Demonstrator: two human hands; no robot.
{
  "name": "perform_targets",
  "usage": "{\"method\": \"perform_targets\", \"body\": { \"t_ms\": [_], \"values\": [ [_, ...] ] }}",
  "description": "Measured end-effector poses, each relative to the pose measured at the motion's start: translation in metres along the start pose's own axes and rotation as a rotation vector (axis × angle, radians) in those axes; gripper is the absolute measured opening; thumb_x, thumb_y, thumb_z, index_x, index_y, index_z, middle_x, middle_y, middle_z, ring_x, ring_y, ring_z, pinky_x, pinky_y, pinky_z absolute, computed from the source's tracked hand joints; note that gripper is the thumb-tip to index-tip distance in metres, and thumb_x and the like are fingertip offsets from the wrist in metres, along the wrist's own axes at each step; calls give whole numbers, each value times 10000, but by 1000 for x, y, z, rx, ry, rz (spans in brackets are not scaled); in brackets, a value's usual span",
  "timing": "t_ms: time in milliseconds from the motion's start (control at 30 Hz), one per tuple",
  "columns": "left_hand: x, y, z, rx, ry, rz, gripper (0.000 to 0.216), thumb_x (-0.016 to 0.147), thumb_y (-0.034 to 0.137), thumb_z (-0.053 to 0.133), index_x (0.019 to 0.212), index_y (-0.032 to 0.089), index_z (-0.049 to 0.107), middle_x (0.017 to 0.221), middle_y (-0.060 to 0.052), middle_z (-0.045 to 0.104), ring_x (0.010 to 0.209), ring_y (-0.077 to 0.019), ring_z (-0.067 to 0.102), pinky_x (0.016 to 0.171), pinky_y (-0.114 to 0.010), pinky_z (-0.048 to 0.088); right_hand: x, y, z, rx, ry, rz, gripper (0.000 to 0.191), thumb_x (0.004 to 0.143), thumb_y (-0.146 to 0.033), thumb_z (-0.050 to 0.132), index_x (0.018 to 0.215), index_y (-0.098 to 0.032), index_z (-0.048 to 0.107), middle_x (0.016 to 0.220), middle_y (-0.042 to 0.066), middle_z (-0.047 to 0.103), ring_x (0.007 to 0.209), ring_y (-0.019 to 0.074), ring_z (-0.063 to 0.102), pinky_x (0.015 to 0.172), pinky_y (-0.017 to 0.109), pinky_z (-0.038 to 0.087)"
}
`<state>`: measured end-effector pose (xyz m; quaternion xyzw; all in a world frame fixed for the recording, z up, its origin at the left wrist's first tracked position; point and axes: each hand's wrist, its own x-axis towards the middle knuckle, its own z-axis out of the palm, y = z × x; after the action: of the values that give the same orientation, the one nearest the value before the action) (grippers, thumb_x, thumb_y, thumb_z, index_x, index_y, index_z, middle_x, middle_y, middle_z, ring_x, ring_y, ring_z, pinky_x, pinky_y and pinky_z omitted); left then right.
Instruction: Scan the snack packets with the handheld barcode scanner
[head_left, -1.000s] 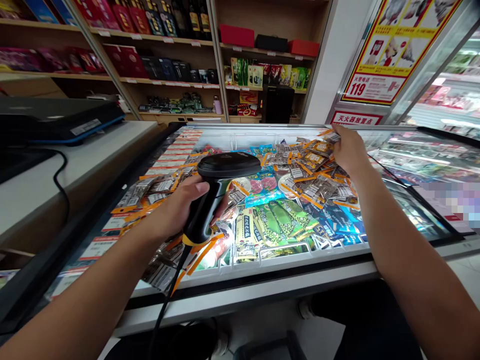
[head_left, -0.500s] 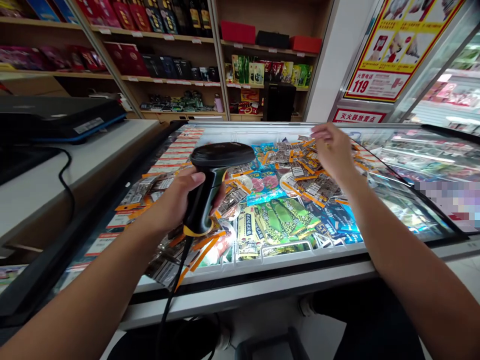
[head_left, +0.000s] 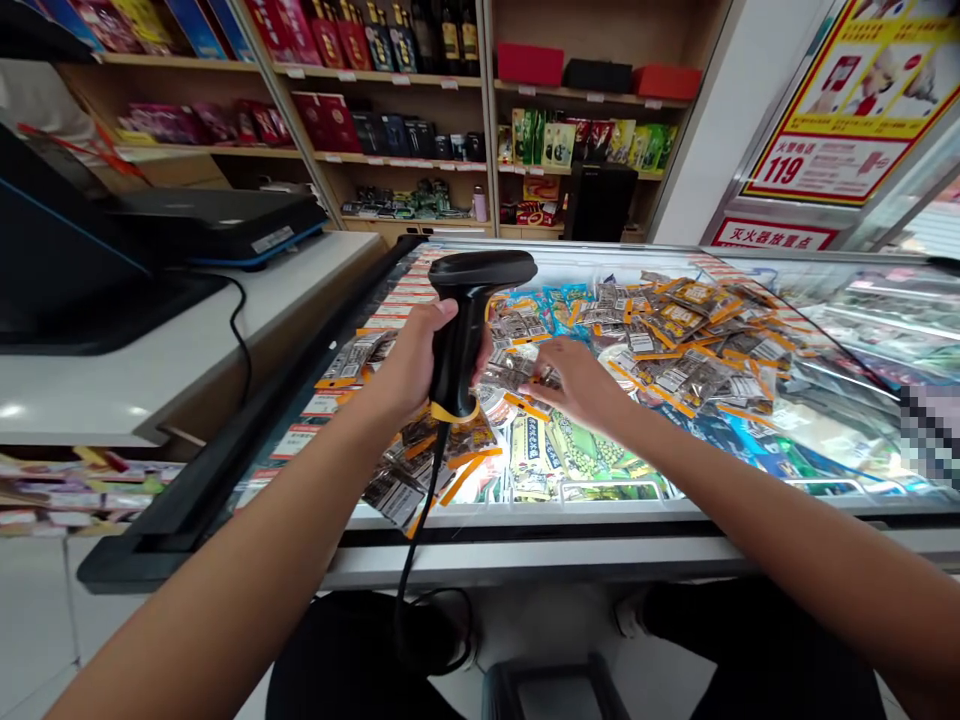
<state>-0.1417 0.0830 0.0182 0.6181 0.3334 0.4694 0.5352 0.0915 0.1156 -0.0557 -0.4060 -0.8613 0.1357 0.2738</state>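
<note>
My left hand point(head_left: 426, 358) is closed round the handle of a black barcode scanner point(head_left: 480, 268), held upright above the glass top of a freezer. Its cable point(head_left: 425, 510) hangs down over the front edge. My right hand point(head_left: 576, 382) reaches in from the right, thumb and forefinger apart at a small snack packet point(head_left: 511, 372) with orange edges. I cannot see it lifting the packet. A large heap of similar packets point(head_left: 697, 345) lies to its right. More packets point(head_left: 397, 490) lie beneath and left of the scanner.
The chest freezer point(head_left: 600, 537) shows green and blue bags through its glass. A white counter point(head_left: 300, 300) with a black scale point(head_left: 247, 215) stands at left. Shelves of boxes and bottles line the back. A grey stool point(head_left: 555, 690) is below, between the person's legs.
My right hand has come left and nearer, from the far heap of packets to those beside the scanner. The left hand still grips the scanner. The view has swung left.
</note>
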Motion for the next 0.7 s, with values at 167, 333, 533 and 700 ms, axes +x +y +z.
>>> {"method": "perform_targets", "body": {
  "t_ms": [167,333,533,700],
  "values": [
    [1,-1,2,0,-13,12,469,849,519,434,1076,130,566,613,-14,578,460,-142,489,436,-263,395,-5,24,-16,81,-18,237,766,723,-660,831,1342,-286,578,1362,159,582,1339,452,494,1071,675,408],
    [2,-2,4,20,-31,1,459,835,524,458,1037,128,576,608,-18,588,448,-140,493,438,-263,411,-4,34,-44,303,35,327,747,703,-511,896,1359,-262,639,1406,171,609,1288,456,571,1068,692,431],
    [-7,-11,3,114,-232,-88,384,885,545,514,872,162,536,649,-39,619,485,-139,534,446,-253,422,-3,49,-83,407,330,274,440,845,-445,769,1255,-289,727,1290,89,688,1130,360,671,963,617,561],
    [-14,-13,4,155,-371,-165,361,934,527,525,893,168,528,711,-29,631,530,-129,552,495,-247,448,-4,53,-91,577,378,295,476,832,-445,776,1285,-315,709,1304,70,653,1062,316,691,781,495,644]
  ]
}}
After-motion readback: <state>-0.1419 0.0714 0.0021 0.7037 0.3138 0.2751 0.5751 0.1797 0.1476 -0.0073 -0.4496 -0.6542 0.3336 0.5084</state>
